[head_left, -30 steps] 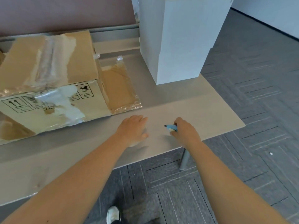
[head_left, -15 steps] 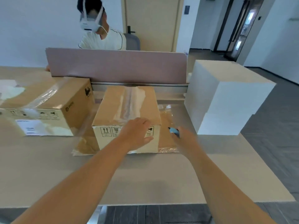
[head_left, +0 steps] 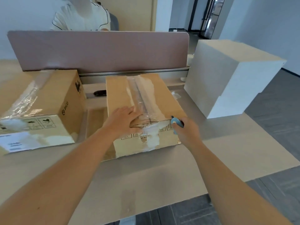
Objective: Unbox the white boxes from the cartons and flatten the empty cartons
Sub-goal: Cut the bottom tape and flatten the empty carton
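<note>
At frame center, the left hand (head_left: 125, 120) presses flat on the taped carton (head_left: 142, 111) while the right hand (head_left: 186, 130) grips a blue cutter (head_left: 176, 123).

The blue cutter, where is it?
The blue cutter is in the right hand, at the near right corner of the middle carton.

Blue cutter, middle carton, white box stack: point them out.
blue cutter (head_left: 176, 124): head view, blue tip showing above the right hand's grip.
middle carton (head_left: 121, 95): head view, bare top flap.
white box stack (head_left: 211, 78): head view, shaded front face.
</note>
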